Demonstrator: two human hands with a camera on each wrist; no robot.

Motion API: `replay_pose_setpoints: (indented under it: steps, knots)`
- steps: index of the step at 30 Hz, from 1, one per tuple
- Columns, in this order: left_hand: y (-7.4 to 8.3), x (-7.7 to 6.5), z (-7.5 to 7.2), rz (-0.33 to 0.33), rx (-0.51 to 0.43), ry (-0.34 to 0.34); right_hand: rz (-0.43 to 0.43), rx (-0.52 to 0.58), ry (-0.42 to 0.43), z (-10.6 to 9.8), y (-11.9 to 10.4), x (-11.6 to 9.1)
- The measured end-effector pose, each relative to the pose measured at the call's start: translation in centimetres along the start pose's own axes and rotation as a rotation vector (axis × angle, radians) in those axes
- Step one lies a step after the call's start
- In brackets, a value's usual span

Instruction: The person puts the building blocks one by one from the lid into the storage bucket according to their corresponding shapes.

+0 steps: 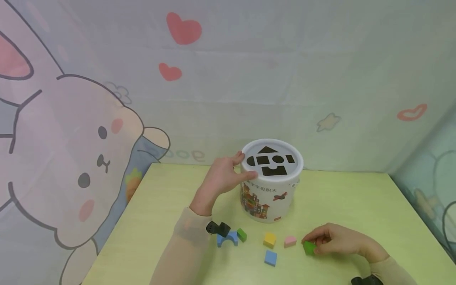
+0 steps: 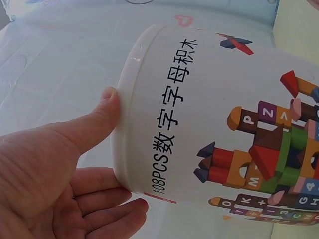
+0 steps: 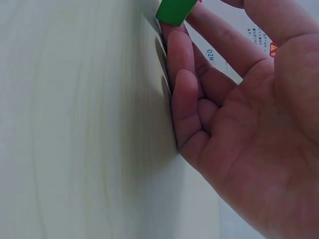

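A white bucket [image 1: 268,198] printed with coloured building blocks stands upright on the table, its lid [image 1: 291,169] cut with several dark shaped holes. My left hand [image 1: 224,174] grips the left side of the lid's rim, thumb at the front and fingers farther back. In the left wrist view, the thumb and fingers of that hand [image 2: 55,164] span the bucket's rim [image 2: 124,114]. At the front right, my right hand [image 1: 343,240] pinches a green block [image 1: 309,248] between thumb and fingertips, low over the table. The right wrist view shows only part of this green block [image 3: 175,11].
Between the hands lie a yellow block [image 1: 269,240], a pink block [image 1: 290,241] and a blue block [image 1: 270,258]. A blue arch block [image 1: 232,236] and a small green block [image 1: 242,235] lie beside the left wrist. Behind the table [image 1: 342,198] hangs a printed cloth [image 1: 249,87].
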State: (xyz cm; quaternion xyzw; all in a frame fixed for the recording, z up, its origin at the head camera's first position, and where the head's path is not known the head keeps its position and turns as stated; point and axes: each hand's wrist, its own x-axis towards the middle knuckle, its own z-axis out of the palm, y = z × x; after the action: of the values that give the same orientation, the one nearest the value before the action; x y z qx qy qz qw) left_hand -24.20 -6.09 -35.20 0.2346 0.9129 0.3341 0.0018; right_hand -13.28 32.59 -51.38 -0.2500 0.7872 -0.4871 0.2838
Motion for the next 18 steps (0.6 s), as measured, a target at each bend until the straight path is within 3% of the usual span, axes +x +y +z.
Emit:
replay_pose_setpoints:
  steps: [10,18]
  knots:
    - [-0.06,-0.06,-0.06,-0.014,-0.021,0.002,-0.003,0.021,0.035,0.0,-0.13,-0.39]
    - [-0.14,0.02,0.02,-0.009,-0.02,0.007,0.055,-0.011,0.167,-0.05,-0.34,-0.33]
